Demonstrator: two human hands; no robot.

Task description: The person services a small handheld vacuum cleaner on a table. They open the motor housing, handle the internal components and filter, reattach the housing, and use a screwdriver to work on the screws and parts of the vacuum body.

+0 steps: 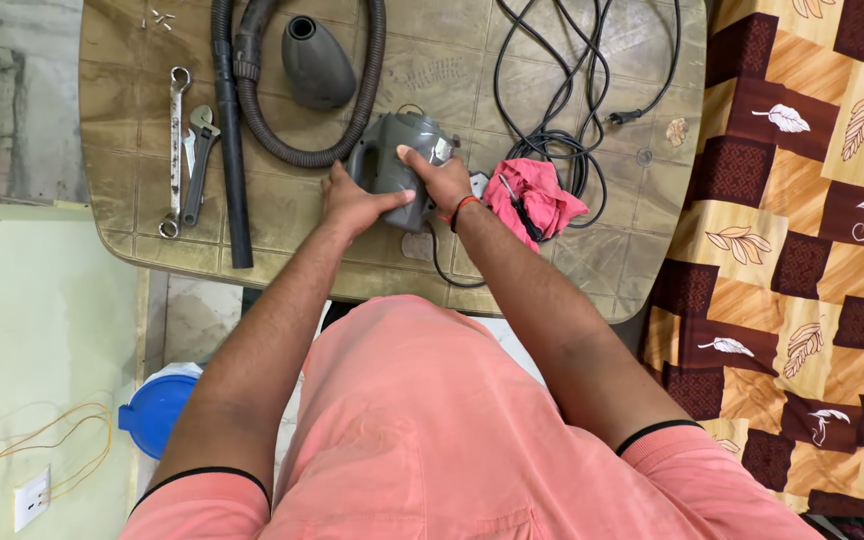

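1. Two hands hold one grey vacuum motor housing (399,165), which stands on the surface (292,235) a little inside its near edge, about midway along it.
2. The left hand (350,203) is pressed flat against the housing's left side, fingers spread along the casing.
3. The right hand (440,181) wraps the housing's right side, its thumb lying over the top; a red band sits at that wrist.
4. Just beside the right hand lies a crumpled pink cloth (535,196), with a thin dark tool resting across it.
5. A tangled black power cord (562,90) spreads over the far right part of the surface, its plug (620,117) lying toward the right edge.
6. A ribbed dark hose (342,120) curls around a grey cone-shaped nozzle (316,62) near the far edge, just beyond the housing.
7. A straight black tube (233,150) runs from the far edge toward the near edge, left of the hands.
8. Near the left edge lie a combination spanner (175,150) and an adjustable wrench (199,160), side by side.
9. A few small screws (160,17) sit at the far left corner.
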